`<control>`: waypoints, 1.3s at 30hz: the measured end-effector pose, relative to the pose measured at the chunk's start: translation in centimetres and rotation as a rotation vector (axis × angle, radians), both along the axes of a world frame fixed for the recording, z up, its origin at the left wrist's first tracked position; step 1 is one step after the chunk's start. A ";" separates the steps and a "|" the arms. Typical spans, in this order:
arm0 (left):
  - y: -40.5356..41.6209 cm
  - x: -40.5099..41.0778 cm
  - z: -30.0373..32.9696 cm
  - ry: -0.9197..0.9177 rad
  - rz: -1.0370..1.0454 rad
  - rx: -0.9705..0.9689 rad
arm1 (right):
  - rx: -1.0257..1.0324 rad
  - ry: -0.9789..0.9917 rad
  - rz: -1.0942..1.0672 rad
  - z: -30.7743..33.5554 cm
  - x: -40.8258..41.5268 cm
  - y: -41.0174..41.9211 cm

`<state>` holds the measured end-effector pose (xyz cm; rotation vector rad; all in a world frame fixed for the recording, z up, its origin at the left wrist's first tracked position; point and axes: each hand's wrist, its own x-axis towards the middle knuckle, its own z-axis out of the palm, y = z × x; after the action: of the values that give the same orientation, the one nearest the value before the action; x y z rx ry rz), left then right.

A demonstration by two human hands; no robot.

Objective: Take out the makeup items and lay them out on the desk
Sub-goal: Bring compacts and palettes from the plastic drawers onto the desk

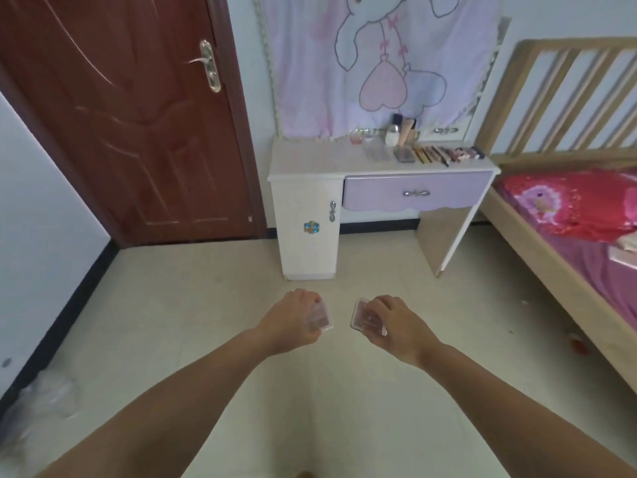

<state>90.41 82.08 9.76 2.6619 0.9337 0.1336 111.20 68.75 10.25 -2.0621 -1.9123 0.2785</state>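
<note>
I stand a few steps back from a white dressing desk (310,160) with a lilac drawer (417,193). My left hand (293,319) grips a small clear-lidded pink makeup palette (322,317) over the floor. My right hand (393,322) grips a second, similar palette (360,313). On the desk's right half lies a row of makeup items (444,155): pencils, sticks and compacts. Behind them stand a white bottle (391,134) and a beige tube (406,131).
A brown door (120,115) stands shut at the left. A wooden bed (551,257) with pink and red bedding fills the right side. A cloth with a cartoon print (379,63) hangs above the desk. A crumpled plastic bag (48,398) lies on the tiled floor at lower left.
</note>
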 end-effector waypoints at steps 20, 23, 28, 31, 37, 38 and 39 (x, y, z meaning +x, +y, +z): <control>42.6 30.3 0.7 -0.029 0.087 -0.087 | -0.072 -0.001 0.069 -0.6 32.4 44.6; 47.9 33.0 -0.3 -0.003 0.085 -0.108 | -0.098 -0.005 0.075 -1.1 35.2 50.6; 58.1 37.6 -2.2 0.018 0.052 -0.112 | -0.140 -0.015 0.060 -2.5 39.0 60.3; 63.8 40.7 -2.9 0.063 0.018 -0.145 | -0.185 0.005 0.025 -3.2 41.0 65.4; 71.5 46.2 -4.4 0.139 -0.042 -0.171 | -0.260 0.028 -0.019 -4.7 44.2 73.2; 72.4 47.0 -4.8 0.152 -0.052 -0.171 | -0.271 0.020 -0.007 -5.1 44.5 74.2; 73.3 47.7 -5.1 0.160 -0.058 -0.164 | -0.279 0.012 0.004 -5.5 45.0 75.2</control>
<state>138.10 155.34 4.66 2.5731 0.8728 -0.1647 156.18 143.92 4.76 -2.2209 -1.9647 0.5876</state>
